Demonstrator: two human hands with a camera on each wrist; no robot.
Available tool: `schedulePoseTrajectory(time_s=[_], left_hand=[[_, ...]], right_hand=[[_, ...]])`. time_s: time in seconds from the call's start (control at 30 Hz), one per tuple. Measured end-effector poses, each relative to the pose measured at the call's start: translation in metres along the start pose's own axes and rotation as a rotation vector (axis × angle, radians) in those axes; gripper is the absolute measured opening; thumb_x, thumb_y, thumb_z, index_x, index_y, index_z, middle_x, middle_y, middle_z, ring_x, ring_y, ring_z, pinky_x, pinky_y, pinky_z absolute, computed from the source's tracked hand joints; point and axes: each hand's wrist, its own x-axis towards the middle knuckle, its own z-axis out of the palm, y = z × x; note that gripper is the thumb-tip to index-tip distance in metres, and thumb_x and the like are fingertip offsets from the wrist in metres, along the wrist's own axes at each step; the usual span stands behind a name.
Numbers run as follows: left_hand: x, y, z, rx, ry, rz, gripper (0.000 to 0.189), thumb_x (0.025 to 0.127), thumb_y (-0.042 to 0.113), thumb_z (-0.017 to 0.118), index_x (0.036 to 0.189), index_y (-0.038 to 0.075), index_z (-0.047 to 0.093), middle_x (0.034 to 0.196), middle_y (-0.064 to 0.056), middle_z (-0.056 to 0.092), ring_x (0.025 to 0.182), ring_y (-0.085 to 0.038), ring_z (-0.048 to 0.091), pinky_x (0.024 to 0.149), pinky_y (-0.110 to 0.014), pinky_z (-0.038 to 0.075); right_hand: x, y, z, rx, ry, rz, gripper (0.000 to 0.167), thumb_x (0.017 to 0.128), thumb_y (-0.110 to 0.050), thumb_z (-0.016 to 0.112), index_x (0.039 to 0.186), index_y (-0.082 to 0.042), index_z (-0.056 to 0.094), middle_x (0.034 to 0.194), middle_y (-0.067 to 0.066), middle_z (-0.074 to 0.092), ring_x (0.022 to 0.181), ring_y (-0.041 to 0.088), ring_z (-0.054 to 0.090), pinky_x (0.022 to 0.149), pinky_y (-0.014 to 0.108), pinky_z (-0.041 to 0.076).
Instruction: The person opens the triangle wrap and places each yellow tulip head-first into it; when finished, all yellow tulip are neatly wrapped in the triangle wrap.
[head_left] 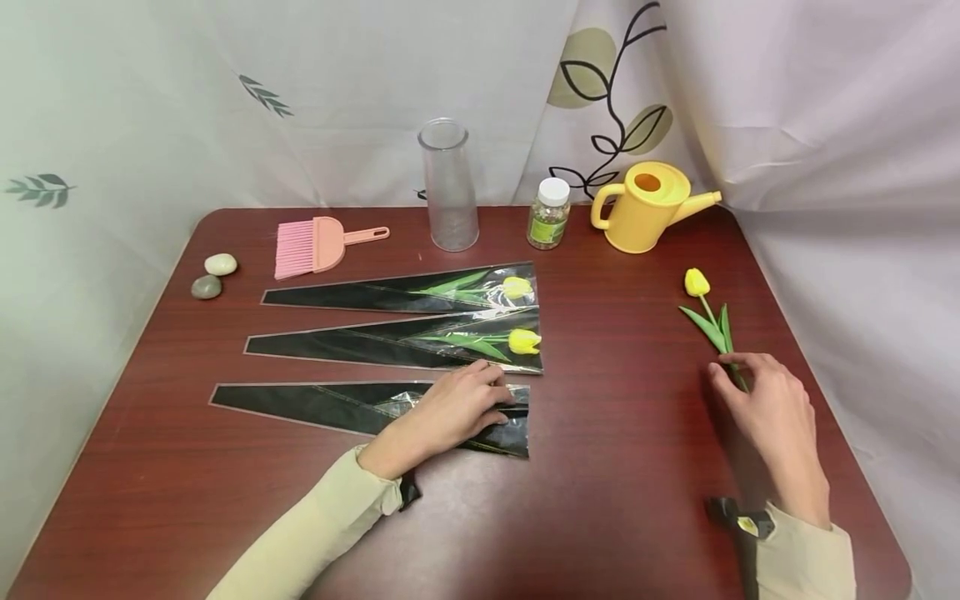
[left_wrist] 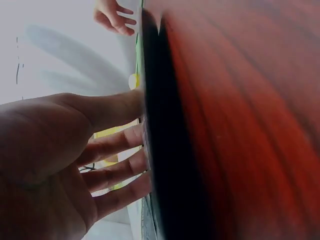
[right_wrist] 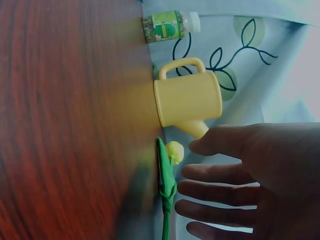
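A single yellow tulip (head_left: 697,283) lies at the right of the table, its green stem pointing toward the person. Over that stem hovers the right hand (head_left: 776,408). In the right wrist view its fingers look straight, with the tulip's green leaf (right_wrist: 166,175) just beyond the fingertips. The left hand (head_left: 468,400) rests on the wide end of the nearest black-and-clear flower sleeve (head_left: 300,400), thumb and fingertips touching it in the left wrist view. Two similar sleeves, an upper one (head_left: 337,296) and a middle one (head_left: 322,345), each hold a yellow tulip.
Along the back stand a clear vase (head_left: 452,192), a white-capped jar (head_left: 548,217) and a yellow watering can (head_left: 641,212). A pink brush with dustpan handle (head_left: 327,243) and two stones, white (head_left: 221,264) and grey (head_left: 206,287), lie at the left. Curtains surround the table.
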Motion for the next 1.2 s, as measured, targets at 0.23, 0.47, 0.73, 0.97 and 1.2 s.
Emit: schedulePoseTrajectory(time_s=[0.23, 0.47, 0.73, 0.97, 1.2], left_hand=[[0.001, 0.005, 0.001, 0.074, 0.020, 0.013, 0.009, 0.095, 0.020, 0.064, 0.091, 0.016, 0.071, 0.088, 0.004, 0.057, 0.087, -0.018, 0.056, 0.073, -0.034, 0.050], [0.000, 0.008, 0.001, 0.061, 0.037, 0.003, 0.012, 0.094, 0.017, 0.065, 0.084, 0.017, 0.071, 0.084, 0.005, 0.054, 0.084, -0.016, 0.054, 0.069, -0.031, 0.049], [0.003, 0.007, 0.001, 0.059, 0.078, 0.030, 0.010, 0.091, 0.013, 0.068, 0.081, 0.016, 0.070, 0.080, 0.006, 0.054, 0.078, -0.016, 0.053, 0.070, -0.032, 0.048], [0.004, 0.008, -0.001, 0.055, 0.092, 0.031, 0.009, 0.091, 0.013, 0.067, 0.084, 0.017, 0.071, 0.083, 0.007, 0.059, 0.082, -0.016, 0.054, 0.071, -0.031, 0.047], [0.005, 0.005, -0.005, 0.010, 0.149, 0.028, 0.003, 0.089, 0.017, 0.072, 0.086, 0.017, 0.072, 0.085, 0.008, 0.061, 0.081, -0.013, 0.052, 0.073, -0.028, 0.046]], right_hand=[[-0.002, 0.002, -0.002, 0.011, 0.014, -0.011, 0.036, 0.094, -0.033, 0.062, 0.115, -0.004, 0.068, 0.115, 0.023, 0.061, 0.101, 0.045, 0.056, 0.072, 0.061, 0.040], [-0.002, 0.004, -0.003, 0.020, 0.024, -0.021, 0.037, 0.093, -0.033, 0.063, 0.115, -0.004, 0.069, 0.114, 0.022, 0.062, 0.099, 0.042, 0.058, 0.071, 0.059, 0.040], [-0.001, 0.005, -0.003, 0.022, 0.026, -0.023, 0.037, 0.093, -0.033, 0.063, 0.115, -0.004, 0.068, 0.111, 0.022, 0.063, 0.099, 0.042, 0.058, 0.071, 0.059, 0.040], [-0.001, 0.004, -0.005, 0.012, 0.033, -0.009, 0.036, 0.093, -0.032, 0.064, 0.115, -0.005, 0.068, 0.110, 0.021, 0.064, 0.098, 0.043, 0.058, 0.071, 0.059, 0.040], [-0.007, 0.011, -0.013, -0.015, 0.041, 0.039, 0.035, 0.091, -0.028, 0.065, 0.114, -0.001, 0.066, 0.110, 0.023, 0.063, 0.099, 0.046, 0.055, 0.076, 0.056, 0.039]])
